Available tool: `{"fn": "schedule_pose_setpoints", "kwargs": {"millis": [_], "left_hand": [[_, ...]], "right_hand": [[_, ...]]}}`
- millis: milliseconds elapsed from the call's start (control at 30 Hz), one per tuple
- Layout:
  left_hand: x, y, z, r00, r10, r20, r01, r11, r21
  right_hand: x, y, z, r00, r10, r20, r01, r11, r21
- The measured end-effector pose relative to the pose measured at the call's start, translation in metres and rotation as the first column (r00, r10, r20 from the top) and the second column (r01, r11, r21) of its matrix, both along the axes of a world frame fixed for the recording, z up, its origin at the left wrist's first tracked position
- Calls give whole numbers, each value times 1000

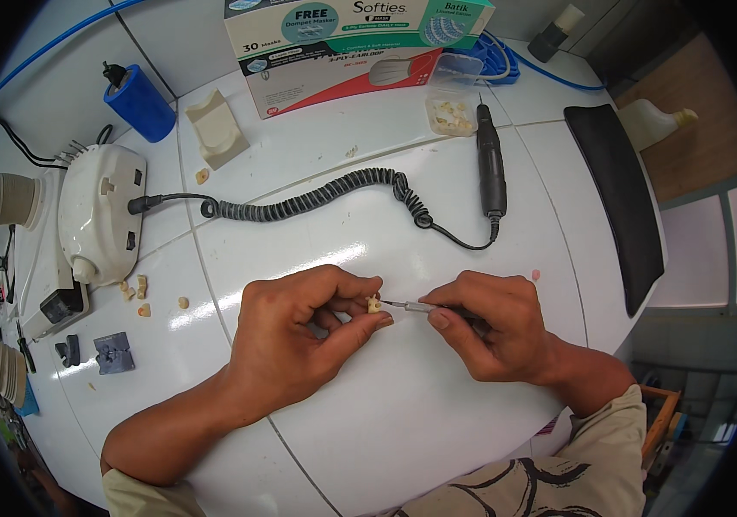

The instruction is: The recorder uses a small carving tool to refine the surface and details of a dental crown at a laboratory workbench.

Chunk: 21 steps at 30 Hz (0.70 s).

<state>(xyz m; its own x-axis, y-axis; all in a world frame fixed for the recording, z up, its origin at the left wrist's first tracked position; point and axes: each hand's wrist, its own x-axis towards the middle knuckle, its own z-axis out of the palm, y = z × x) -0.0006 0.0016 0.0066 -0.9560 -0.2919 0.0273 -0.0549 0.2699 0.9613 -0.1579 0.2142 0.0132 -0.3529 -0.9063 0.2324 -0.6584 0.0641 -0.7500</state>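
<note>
My left hand point(299, 332) pinches a small, lumpy cream tooth model point(374, 304); my right hand point(493, 327) grips a thin metal tool point(407, 306) touching it.

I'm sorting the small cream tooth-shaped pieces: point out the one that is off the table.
The cream tooth-shaped piece pinched in the left hand, meeting the right hand's thin metal tool. The other loose pieces lie on the white table.
</note>
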Motion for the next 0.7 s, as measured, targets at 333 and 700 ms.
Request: {"fn": "schedule_pose_setpoints", "kwargs": {"millis": [333,700], "left_hand": [[-2,0,5,995,-20,96,21,1000,-13],[-2,1,6,995,-18,98,17,1000,11]], "right_hand": [[3,0,-5,985,-6,-172,10,1000,21],[4,0,-6,970,0,-245,14,998,55]]}}
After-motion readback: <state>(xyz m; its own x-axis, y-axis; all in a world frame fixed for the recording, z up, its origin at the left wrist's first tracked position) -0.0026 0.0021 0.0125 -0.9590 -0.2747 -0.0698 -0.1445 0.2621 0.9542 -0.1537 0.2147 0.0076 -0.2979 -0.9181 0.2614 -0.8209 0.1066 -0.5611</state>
